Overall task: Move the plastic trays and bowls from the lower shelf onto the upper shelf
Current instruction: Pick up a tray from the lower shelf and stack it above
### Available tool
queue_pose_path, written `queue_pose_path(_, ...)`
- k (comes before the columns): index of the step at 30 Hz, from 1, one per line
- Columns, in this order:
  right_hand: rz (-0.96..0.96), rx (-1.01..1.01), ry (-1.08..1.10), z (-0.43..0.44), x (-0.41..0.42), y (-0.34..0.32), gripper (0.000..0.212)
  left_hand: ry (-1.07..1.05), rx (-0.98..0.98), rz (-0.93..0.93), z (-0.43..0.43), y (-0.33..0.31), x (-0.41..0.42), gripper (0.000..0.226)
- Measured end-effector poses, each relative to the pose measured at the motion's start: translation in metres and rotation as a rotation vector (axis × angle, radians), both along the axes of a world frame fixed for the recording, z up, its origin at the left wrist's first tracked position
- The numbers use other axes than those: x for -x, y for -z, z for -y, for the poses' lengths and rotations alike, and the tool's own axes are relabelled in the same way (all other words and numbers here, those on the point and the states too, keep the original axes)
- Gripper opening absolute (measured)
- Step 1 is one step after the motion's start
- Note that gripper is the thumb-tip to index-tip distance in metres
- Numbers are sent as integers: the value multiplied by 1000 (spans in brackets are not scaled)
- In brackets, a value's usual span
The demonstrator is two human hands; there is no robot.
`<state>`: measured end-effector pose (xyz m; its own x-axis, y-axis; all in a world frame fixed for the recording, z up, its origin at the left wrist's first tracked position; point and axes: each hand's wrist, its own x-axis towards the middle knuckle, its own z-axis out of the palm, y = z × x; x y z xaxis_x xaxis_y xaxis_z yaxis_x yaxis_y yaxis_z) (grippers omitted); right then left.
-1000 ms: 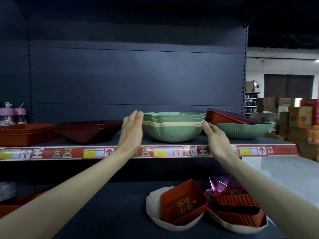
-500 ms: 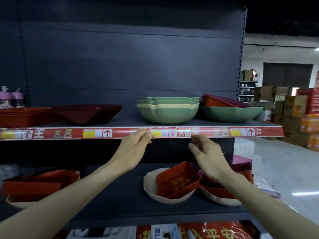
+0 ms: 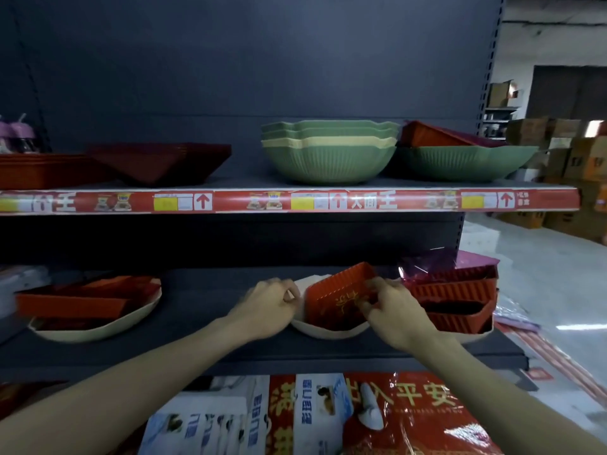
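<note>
Two hands: a left hand (image 3: 266,307) and a right hand (image 3: 394,313). Three cream bowls sit low down: left cream bowl (image 3: 95,333), middle cream bowl (image 3: 328,332), right cream bowl (image 3: 473,336). One red tray (image 3: 338,297) lies in the middle one. Two purple bottles (image 3: 21,131) stand up top.

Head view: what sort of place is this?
Probably a shop or its stockroom: metal display shelving with a red price-label strip along its edge, stacked green bowls set out like goods, and cardboard boxes piled at right.
</note>
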<state>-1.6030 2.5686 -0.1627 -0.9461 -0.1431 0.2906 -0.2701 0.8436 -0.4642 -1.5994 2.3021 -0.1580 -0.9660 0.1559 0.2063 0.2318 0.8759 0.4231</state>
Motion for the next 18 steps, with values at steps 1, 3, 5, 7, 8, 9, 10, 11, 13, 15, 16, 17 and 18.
queue_pose_path(1,9,-23,14,-3,3,6,34,2,24,15,-1,5,4,22)
queue_pose_path(3,2,-87,51,-10,9,14,39,19,51,44,-5,15,12,22)
queue_pose_path(5,1,-147,73,-16,16,20,44,41,93,74,-12,22,22,23)
queue_pose_path(7,18,-180,81,-22,21,24,48,45,148,85,-22,25,29,25)
queue_pose_path(8,38,-184,85,-23,24,26,50,53,162,88,-26,27,33,26)
queue_pose_path(9,62,-185,89,-24,27,29,51,67,169,96,-31,29,38,26)
queue_pose_path(10,85,-191,95,-24,30,32,52,81,177,106,-35,31,42,26)
queue_pose_path(11,104,-200,102,-24,33,36,51,96,185,117,-39,32,46,25)
queue_pose_path(13,129,-220,117,-23,39,43,49,106,193,156,-44,34,54,23)
queue_pose_path(15,121,-233,122,-22,44,49,47,95,229,219,-50,34,63,24)
queue_pose_path(16,114,-237,124,-22,47,50,46,87,249,265,-53,35,67,27)
queue_pose_path(17,105,-239,126,-22,49,52,45,77,255,319,-55,36,72,31)
queue_pose_path(18,94,-240,131,-22,52,52,44,66,248,375,-57,37,77,34)
